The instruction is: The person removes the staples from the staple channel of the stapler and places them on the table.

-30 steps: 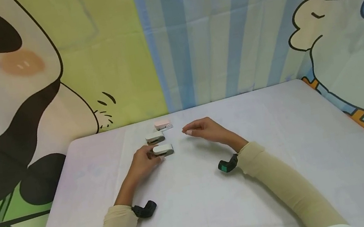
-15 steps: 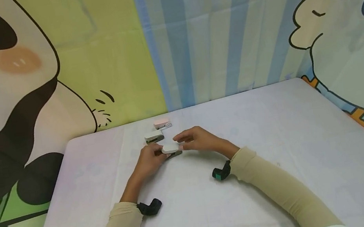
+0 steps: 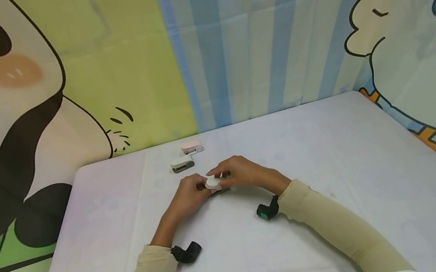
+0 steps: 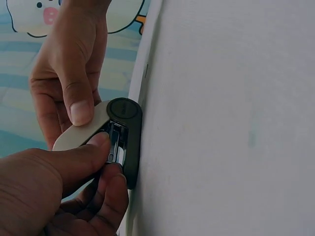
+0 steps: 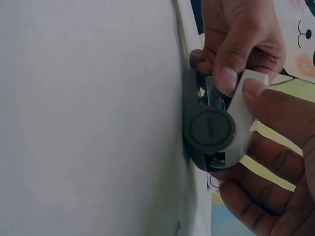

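A stapler (image 5: 209,130) with a white top and dark grey base is held between both hands over the table, its top swung up from the base. My left hand (image 3: 189,194) has thumb and fingertips at the metal staple rail (image 4: 114,142) inside the stapler. With thumb and fingers, my right hand (image 3: 241,173) grips the white top (image 4: 81,132) from the other side. Behind the hands in the head view, a white and grey stapler (image 3: 182,163) rests on the table, and a pink stapler (image 3: 191,147) lies just beyond it.
A white cloth covers the table (image 3: 297,152). Its far edge meets a hanging printed curtain (image 3: 213,51) with cartoon animals. A small black camera (image 3: 187,253) sits at the left wrist, another camera (image 3: 267,209) at the right.
My right hand has come left and taken hold of the stapler's white top. My left hand has moved it right and slightly nearer, and its top has swung up.
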Available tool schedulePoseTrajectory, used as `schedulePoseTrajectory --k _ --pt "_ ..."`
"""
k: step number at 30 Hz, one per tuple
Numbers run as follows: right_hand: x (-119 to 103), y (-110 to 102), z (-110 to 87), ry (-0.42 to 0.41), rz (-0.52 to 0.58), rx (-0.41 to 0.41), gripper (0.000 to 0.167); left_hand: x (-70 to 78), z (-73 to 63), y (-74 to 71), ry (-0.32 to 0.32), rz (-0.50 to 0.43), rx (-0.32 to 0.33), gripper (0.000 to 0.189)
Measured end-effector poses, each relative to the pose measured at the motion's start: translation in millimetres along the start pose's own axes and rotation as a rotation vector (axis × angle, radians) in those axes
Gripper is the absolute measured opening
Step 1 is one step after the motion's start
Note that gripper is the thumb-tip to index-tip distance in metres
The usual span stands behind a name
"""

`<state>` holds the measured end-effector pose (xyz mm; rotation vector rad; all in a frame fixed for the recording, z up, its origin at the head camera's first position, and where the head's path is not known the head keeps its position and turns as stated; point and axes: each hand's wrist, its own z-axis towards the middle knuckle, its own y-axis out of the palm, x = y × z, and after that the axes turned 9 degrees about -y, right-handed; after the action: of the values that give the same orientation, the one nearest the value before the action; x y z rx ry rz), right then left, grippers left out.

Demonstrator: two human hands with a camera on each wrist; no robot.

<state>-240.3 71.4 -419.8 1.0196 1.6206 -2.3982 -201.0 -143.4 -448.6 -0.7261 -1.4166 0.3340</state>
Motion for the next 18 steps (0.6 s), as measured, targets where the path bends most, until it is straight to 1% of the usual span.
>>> schedulePoseTrajectory --k 5,8,13,15,18 --pt "-6.3 0.3 -2.5 -0.059 -0.090 -0.052 0.045 4.7 -4.0 1.4 -0.017 0.012 -0.048 0.004" --pt "-11.9 -0.8 -4.4 -0.058 -0.128 -0.080 0.044 6.3 -6.4 0.9 -0.018 0.024 -0.090 0.008" --pt "-21.0 -1.7 -8.0 -0.050 -0.175 -0.106 0.042 5.7 -9.5 -1.9 0.018 0.045 -0.154 0.016" --pt "-22.9 -1.7 -9.1 -0.070 -0.184 -0.100 0.040 4.5 -9.5 -3.2 0.049 0.062 -0.167 0.013" --pt "-23.1 -2.5 -10.0 -0.111 -0.168 -0.084 0.040 3.2 -8.2 -4.5 0.064 0.094 -0.179 0.010"
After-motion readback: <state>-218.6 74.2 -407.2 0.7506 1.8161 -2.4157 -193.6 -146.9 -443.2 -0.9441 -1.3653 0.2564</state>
